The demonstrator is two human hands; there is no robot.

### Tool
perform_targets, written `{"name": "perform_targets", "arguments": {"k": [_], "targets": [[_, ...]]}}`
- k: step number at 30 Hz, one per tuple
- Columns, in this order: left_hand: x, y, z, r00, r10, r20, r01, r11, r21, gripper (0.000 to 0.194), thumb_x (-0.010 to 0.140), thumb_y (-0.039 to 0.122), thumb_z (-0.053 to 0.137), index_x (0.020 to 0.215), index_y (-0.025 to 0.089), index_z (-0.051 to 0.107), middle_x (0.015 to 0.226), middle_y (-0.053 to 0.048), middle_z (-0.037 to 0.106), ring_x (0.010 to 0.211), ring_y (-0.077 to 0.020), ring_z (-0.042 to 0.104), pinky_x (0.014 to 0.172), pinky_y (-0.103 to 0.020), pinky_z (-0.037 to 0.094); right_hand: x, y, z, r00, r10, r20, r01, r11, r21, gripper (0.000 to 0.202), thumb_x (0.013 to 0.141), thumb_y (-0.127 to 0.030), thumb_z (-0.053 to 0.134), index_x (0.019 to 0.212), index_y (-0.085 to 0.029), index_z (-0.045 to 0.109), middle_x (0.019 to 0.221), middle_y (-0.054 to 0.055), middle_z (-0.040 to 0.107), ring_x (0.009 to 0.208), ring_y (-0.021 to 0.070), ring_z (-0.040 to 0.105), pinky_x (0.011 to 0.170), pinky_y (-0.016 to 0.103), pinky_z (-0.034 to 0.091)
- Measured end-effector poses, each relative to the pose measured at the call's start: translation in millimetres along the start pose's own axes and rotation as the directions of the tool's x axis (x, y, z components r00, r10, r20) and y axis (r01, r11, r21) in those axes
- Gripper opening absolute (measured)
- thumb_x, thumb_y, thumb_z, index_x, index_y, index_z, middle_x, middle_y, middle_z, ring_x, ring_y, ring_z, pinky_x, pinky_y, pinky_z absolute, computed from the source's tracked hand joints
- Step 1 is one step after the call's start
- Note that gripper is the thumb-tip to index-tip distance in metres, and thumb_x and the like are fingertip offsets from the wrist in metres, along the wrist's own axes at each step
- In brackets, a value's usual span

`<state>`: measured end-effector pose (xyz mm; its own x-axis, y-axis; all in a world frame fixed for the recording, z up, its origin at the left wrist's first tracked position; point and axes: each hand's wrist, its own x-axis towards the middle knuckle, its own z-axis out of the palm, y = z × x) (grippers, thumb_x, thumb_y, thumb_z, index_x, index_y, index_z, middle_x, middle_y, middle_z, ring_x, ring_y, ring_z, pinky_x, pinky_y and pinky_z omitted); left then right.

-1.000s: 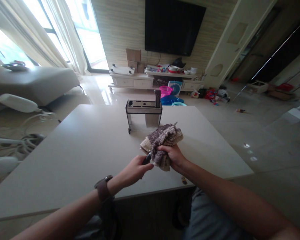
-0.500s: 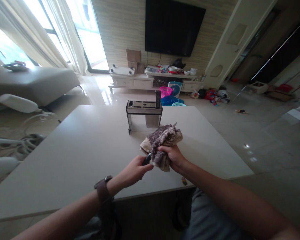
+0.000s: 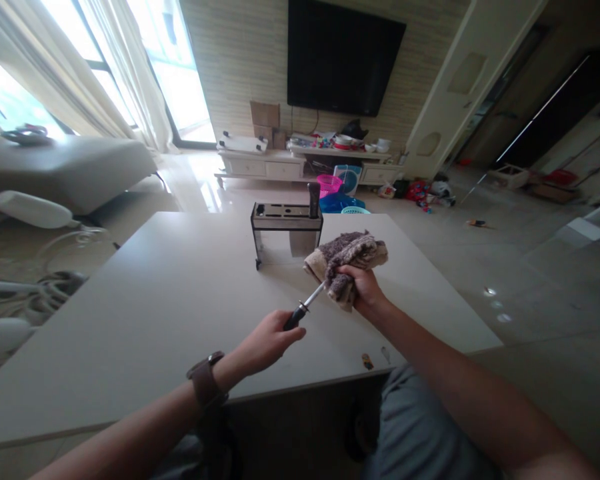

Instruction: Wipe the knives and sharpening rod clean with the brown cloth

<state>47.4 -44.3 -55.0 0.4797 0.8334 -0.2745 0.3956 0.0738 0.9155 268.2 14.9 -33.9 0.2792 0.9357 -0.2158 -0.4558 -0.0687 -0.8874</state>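
As the head view shows, the left forearm comes in from the lower left, with a watch (image 3: 207,380) on its wrist, and the left hand (image 3: 266,341) has its fingers wrapped around the black handle of a metal rod (image 3: 305,306). From the lower right the other arm stretches forward, its elbow bent outward; the right hand (image 3: 364,285) has its fingers clamped on a bunched brown and cream cloth (image 3: 349,257), thumb lying across it.

Beyond both hands, on the white surface (image 3: 180,287), stands an upright holder (image 3: 276,218) with a slotted top; a black-handled knife (image 3: 313,200) sits in its right end, handle up and blade down in the frame. Farther back, a pink basket (image 3: 329,185) is on the floor.

Held over the surface near its front edge, the rod slants, handle toward the person and shaft running forward and rightward into the cloth, which hides its tip.
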Motion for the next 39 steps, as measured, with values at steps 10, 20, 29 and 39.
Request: {"name": "perform_targets", "arguments": {"k": [10,20,29,39], "targets": [[-3,5,-0.6,0.998,-0.065,-0.018,0.064,0.996,-0.058,0.029,0.082,0.046,0.060,0.076,0.017,0.054,0.056,0.004,0.044,0.048,-0.0125,0.043,0.046,-0.025,0.032,26,-29,-20,0.993,-0.066,-0.095,0.074,0.994,0.085,0.021,0.059,-0.018,0.076,0.079,-0.020,0.070,0.075,0.001,0.076,0.063,0.0171,0.069,0.057,0.028,0.057],[0,2,2.0,0.999,0.019,-0.043,-0.025,0.987,-0.157,0.028,0.083,0.041,0.060,0.069,0.018,0.051,0.049,0.005,0.047,0.044,-0.0101,0.041,0.044,-0.023,0.033,-37,18,12,0.975,0.093,0.201,-0.087,0.995,-0.039,0.036,0.053,-0.020,0.084,0.087,-0.016,0.073,0.093,0.007,0.079,0.082,0.0236,0.073,0.070,0.031,0.059],[2,2,4.4,0.999,0.035,0.019,-0.032,0.988,-0.148,0.022,0.083,0.037,0.060,0.075,0.017,0.055,0.048,0.006,0.046,0.043,-0.0095,0.040,0.043,-0.022,0.032,-38,36,17,0.992,0.015,0.123,-0.003,0.995,-0.099,0.039,0.050,-0.013,0.082,0.088,-0.016,0.073,0.087,0.004,0.078,0.080,0.0218,0.072,0.072,0.031,0.058],[0,4,1.9,0.999,-0.003,0.034,0.008,0.991,-0.137,0.028,0.083,0.041,0.063,0.072,0.019,0.050,0.051,0.006,0.046,0.046,-0.0107,0.043,0.047,-0.024,0.034,16,-14,-2,0.994,-0.103,-0.043,0.105,0.994,0.031,0.026,0.050,-0.012,0.076,0.074,-0.017,0.070,0.071,0.001,0.075,0.063,0.0173,0.068,0.059,0.028,0.058]]}}
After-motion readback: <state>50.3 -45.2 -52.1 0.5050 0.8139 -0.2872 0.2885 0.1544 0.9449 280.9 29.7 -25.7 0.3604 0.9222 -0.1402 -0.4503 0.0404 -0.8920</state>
